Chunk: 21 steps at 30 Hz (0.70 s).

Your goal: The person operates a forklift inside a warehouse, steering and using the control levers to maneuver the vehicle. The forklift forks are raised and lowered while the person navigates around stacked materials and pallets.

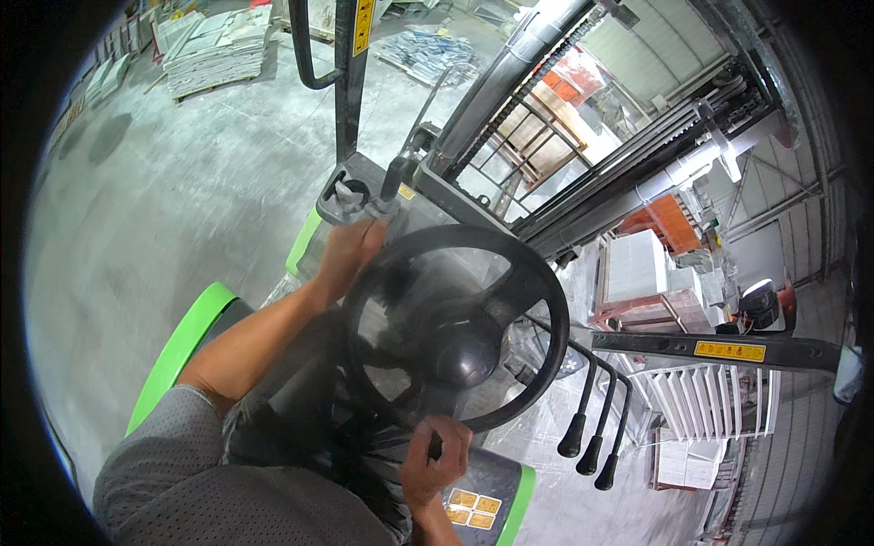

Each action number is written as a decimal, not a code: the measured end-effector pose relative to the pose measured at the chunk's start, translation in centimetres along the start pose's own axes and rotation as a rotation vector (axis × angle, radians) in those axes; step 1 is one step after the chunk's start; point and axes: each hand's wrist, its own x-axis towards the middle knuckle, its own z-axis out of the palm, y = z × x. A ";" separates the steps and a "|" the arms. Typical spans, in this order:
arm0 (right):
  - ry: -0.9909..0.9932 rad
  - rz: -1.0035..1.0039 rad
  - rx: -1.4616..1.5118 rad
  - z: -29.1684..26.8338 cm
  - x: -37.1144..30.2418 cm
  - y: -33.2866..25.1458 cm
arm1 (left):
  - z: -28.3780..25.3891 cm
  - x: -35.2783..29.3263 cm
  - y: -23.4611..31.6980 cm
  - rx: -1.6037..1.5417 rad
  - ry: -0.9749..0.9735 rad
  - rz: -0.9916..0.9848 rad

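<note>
A black steering wheel of a forklift fills the middle. At its lower rim is my right hand, its fingers curled round the rim. Beyond the wheel's upper left edge my left hand reaches forward, closed, beside the grey dashboard. Close to its fingers stand a dark upright lever and a round holder with crumpled white material in it. What the left fingers hold is hidden.
Three black control levers stand right of the wheel. Ahead rises the forklift mast. Stacked pale slabs lie far left; a wooden crate with white blocks stands right of the mast. A white slatted rack is further right.
</note>
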 end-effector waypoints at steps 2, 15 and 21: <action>-0.076 -0.079 0.019 1.1 0.9 -0.7 | 0.2 0.4 -0.4 -0.005 0.010 0.031; 0.008 -0.374 0.149 15.7 14.6 -5.5 | 1.4 3.9 -5.0 -0.035 -0.064 -0.038; 0.041 -0.381 0.204 16.2 15.2 -5.7 | 1.6 4.7 -6.0 0.060 -0.062 -0.116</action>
